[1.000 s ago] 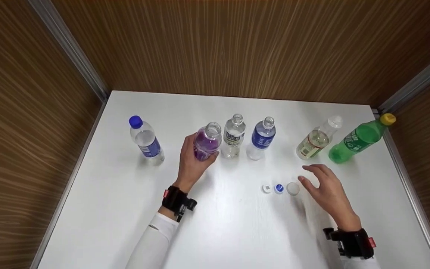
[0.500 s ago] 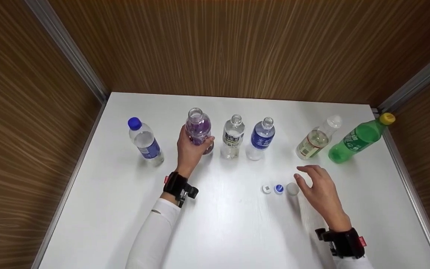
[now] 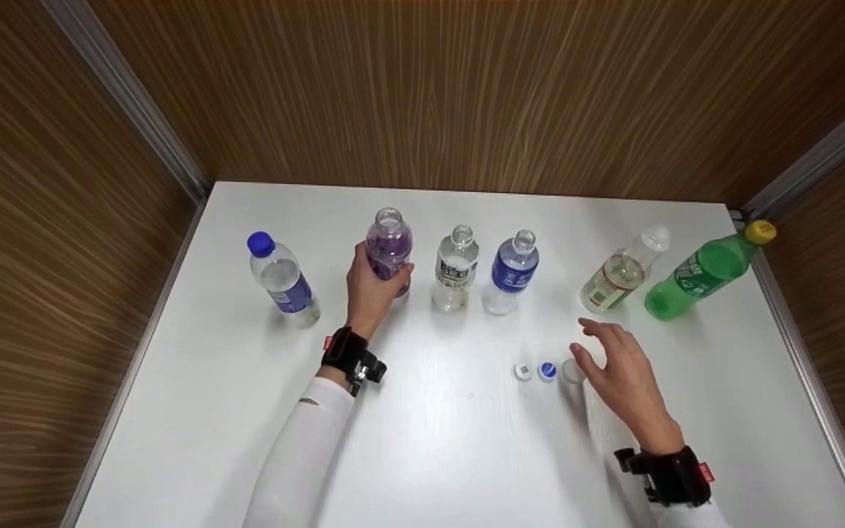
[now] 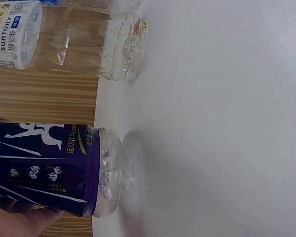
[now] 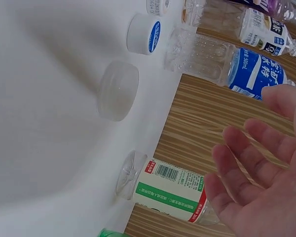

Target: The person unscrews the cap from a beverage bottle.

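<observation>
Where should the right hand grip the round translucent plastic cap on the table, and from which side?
Probably pinch the translucent cap by its short side wall, near and far edges, the right hand coming from above right. It lies flat and low, and the small white plastic cap with the blue top sits close on its left, crowding that side.

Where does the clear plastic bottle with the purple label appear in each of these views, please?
Head: purple-labelled clear plastic bottle, just left of centre.
Left wrist: purple-labelled bottle, lower left.
Right wrist: purple-labelled bottle, cut off at the top right.
Shared landmark: white-labelled clear plastic bottle beside it.
</observation>
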### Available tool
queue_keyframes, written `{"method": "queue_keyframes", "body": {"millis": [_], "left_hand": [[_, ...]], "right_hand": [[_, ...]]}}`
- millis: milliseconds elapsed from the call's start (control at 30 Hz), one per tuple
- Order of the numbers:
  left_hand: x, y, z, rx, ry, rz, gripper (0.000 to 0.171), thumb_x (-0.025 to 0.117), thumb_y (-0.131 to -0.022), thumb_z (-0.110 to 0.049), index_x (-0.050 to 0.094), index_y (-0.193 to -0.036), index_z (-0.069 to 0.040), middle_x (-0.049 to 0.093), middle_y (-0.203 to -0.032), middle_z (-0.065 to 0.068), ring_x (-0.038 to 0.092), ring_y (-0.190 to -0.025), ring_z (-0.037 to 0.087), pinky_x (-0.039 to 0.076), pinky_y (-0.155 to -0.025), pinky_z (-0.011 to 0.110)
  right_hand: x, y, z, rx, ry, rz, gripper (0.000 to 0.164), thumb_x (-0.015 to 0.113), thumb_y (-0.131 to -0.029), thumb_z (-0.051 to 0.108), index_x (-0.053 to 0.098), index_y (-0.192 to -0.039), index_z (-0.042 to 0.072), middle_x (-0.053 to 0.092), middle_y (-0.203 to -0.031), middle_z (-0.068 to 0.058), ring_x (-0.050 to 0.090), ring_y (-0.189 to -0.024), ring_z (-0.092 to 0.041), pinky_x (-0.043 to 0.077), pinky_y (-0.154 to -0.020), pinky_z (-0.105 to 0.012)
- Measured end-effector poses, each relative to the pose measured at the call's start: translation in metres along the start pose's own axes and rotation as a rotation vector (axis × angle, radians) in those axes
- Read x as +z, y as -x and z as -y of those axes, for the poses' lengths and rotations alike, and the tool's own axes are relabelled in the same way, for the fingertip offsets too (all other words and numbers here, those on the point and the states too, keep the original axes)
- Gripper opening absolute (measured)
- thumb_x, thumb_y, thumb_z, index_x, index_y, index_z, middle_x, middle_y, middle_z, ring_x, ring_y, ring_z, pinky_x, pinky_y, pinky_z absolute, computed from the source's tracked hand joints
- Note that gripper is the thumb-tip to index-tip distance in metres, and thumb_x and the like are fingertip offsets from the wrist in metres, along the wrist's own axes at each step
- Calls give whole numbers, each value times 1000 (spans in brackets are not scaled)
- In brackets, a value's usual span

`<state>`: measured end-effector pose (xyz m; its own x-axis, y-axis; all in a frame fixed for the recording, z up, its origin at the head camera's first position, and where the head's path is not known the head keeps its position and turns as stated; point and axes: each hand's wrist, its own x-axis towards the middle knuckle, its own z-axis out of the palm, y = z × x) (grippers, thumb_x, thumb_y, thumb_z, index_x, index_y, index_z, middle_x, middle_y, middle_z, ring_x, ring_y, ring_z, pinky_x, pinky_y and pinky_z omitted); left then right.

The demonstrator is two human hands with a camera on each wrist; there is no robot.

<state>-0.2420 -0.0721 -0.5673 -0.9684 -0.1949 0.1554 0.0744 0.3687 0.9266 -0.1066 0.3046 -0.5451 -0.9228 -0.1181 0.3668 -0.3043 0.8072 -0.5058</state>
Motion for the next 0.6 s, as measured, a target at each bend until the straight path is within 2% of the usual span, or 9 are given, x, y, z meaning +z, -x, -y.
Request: {"method": "queue_keyframes", "body": {"millis": [133, 367, 600], "left_hand": [[1, -2, 3, -1, -13, 9, 75, 85, -81, -30, 47, -139, -1, 62, -134, 17, 59, -126, 29, 44, -111, 40], [1, -1, 7, -14, 14, 27, 73, 85, -82, -30, 48, -138, -2, 62, -134, 16, 59, -126, 28, 44, -111, 40], [3, 2, 11, -14, -12, 25, 82, 86, -81, -32, 43, -143, 0, 58, -138, 18, 56, -130, 31, 41, -114, 42]], "right_hand": [[1, 0, 0, -4, 2, -6, 50, 79, -88, 6, 60, -134, -1, 68, -112, -20, 63, -103, -41, 49, -87, -55], [-1, 1, 1, 2, 8, 2, 52, 79, -87, 5, 59, -134, -1, 68, -115, -21, 64, -103, -39, 49, -85, -54], [0, 3, 0, -13, 19, -5, 52, 81, -85, 4, 61, -133, -1, 68, -113, -20, 64, -102, -38, 50, -84, -52]]}}
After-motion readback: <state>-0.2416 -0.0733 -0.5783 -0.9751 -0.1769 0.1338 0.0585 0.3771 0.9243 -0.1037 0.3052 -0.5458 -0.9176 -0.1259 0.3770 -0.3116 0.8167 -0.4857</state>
